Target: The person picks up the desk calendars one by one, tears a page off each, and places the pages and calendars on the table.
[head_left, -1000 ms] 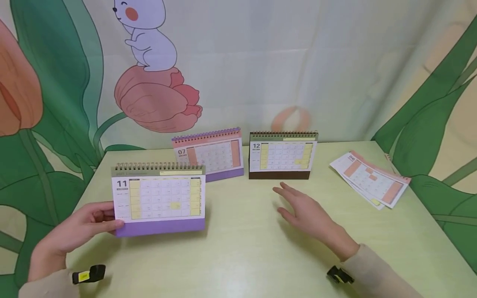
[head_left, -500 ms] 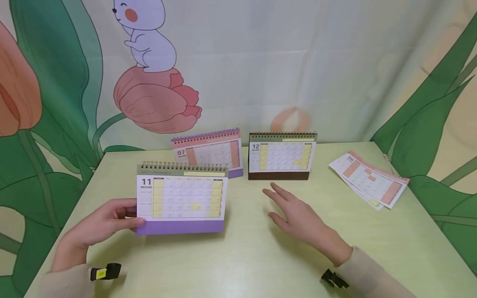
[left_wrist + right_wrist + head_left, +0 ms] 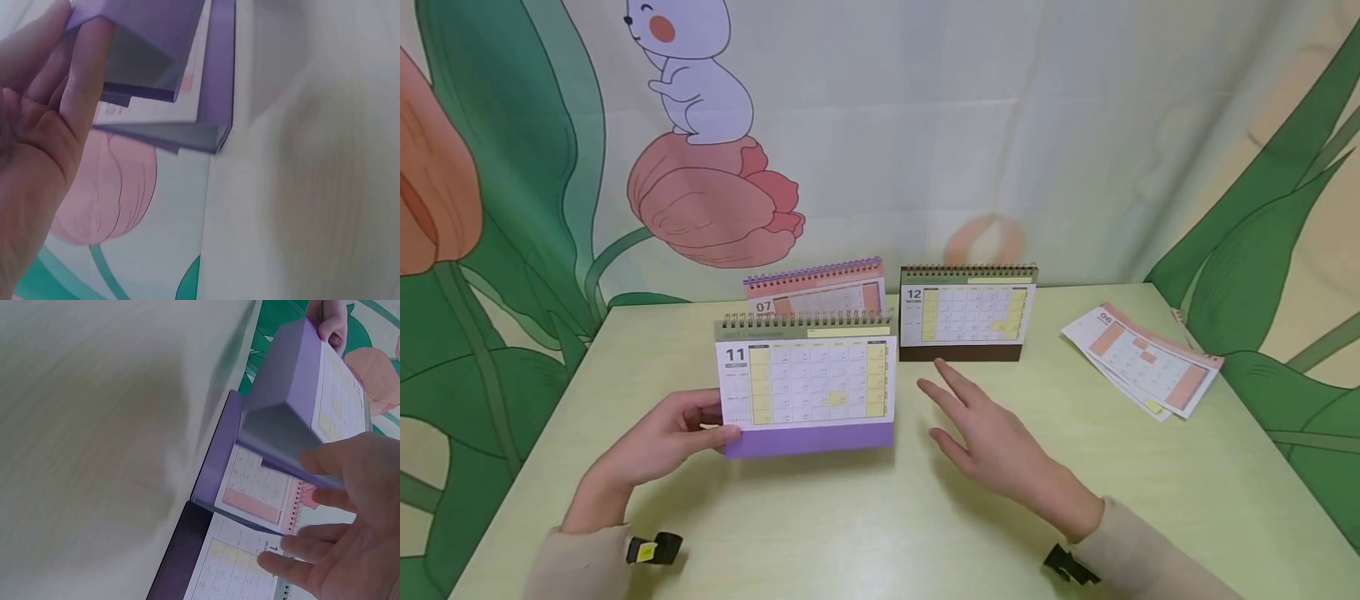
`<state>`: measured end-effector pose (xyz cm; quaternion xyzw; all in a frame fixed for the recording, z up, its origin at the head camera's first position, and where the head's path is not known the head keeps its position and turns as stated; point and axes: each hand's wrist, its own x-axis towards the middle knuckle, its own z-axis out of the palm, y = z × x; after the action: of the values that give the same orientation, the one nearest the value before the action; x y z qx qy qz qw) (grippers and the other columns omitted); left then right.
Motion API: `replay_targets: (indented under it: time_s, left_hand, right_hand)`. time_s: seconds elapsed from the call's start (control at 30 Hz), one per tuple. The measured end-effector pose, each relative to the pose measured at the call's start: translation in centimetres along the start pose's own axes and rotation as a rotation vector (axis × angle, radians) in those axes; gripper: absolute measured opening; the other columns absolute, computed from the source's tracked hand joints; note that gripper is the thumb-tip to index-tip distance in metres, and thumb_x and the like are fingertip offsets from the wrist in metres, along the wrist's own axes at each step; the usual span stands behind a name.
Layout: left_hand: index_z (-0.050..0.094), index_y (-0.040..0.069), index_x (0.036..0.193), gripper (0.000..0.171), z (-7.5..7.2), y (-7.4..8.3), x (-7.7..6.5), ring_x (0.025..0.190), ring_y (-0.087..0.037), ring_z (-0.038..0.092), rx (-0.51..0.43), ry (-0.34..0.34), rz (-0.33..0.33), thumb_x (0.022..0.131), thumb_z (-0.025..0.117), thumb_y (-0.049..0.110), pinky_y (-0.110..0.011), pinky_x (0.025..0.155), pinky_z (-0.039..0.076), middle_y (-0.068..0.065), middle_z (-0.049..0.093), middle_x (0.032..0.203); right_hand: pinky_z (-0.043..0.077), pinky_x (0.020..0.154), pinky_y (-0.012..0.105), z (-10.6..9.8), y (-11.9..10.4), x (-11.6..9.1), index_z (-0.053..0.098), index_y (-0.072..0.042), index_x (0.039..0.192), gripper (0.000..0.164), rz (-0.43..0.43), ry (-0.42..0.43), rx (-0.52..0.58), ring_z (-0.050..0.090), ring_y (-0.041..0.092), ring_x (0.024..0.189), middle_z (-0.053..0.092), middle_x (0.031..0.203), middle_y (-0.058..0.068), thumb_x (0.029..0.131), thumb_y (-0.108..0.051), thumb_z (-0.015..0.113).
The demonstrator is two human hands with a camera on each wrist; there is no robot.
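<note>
My left hand grips the left edge of a purple-based desk calendar showing page 11, thumb in front and fingers behind. In the right wrist view this calendar is tilted and raised above the table. My right hand hovers with spread fingers to the right of it, holding nothing. Behind the held calendar stands another purple-based one, the page 07 calendar, its lower part hidden. A brown-based page 12 calendar stands upright just beyond my right fingertips.
Loose calendar pages, the top one marked 06, lie overlapped at the table's right side. The pale table ends at the back against a printed curtain with flowers and a white animal.
My left hand has carried the page 11 calendar to the right and slightly up, so it covers more of the page 07 calendar. My right hand has shifted a little left.
</note>
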<state>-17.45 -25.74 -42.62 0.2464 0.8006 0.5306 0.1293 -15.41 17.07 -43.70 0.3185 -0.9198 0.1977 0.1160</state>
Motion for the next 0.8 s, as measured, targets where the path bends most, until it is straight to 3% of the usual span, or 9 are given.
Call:
replay_targets:
  time_s: [0.1,0.23,0.5,0.6,0.8]
  left_hand:
    - [0.062,-0.003,0.135,0.039,0.7,0.0,0.7,0.096,-0.027,0.068,-0.008,0.004,-0.001,0.097,0.069,0.002,-0.038,0.075,0.061,-0.017,0.069,0.123]
    - [0.062,-0.003,0.136,0.04,1.4,-0.1,1.4,0.098,-0.028,0.068,-0.021,0.005,-0.002,0.097,0.07,0.002,-0.038,0.077,0.061,-0.016,0.069,0.124]
    - [0.06,-0.002,0.139,0.043,2.6,-0.3,2.5,0.101,-0.03,0.068,-0.058,0.008,-0.021,0.097,0.07,0.004,-0.039,0.079,0.061,-0.016,0.069,0.125]
    - [0.06,-0.001,0.139,0.043,3.2,-0.4,2.9,0.102,-0.03,0.068,-0.085,0.006,-0.013,0.097,0.07,0.003,-0.04,0.08,0.061,-0.016,0.069,0.126]
    - [0.06,-0.004,0.138,0.042,4.7,-0.5,3.8,0.101,-0.029,0.069,-0.139,0.021,0.041,0.097,0.068,-0.004,-0.043,0.078,0.061,-0.019,0.068,0.126]
  right_hand:
    - [0.053,0.097,0.048,0.1,-0.1,0.2,0.047,-0.006,0.152,0.063,-0.036,0.046,-0.03,0.033,0.034,0.148,0.026,0.165,0.02,0.097,-0.021,0.073]
    - [0.036,0.114,0.051,0.3,-0.2,0.4,0.044,-0.005,0.154,0.066,-0.066,0.085,-0.052,0.023,0.034,0.152,0.022,0.166,0.022,0.097,-0.023,0.073]
    - [0.031,0.118,0.052,0.1,-0.5,0.7,0.038,-0.004,0.158,0.075,-0.031,0.189,-0.109,0.024,0.034,0.152,0.025,0.165,0.021,0.096,-0.028,0.073]
    - [0.027,0.119,0.053,0.1,-0.4,1.0,0.036,-0.005,0.159,0.076,-0.059,0.205,-0.1,0.021,0.033,0.153,0.023,0.166,0.02,0.096,-0.028,0.072]
    - [0.019,0.12,0.059,0.4,-0.8,1.3,0.036,-0.006,0.159,0.076,-0.102,0.213,-0.136,0.009,0.03,0.156,0.009,0.17,0.017,0.095,-0.028,0.071]
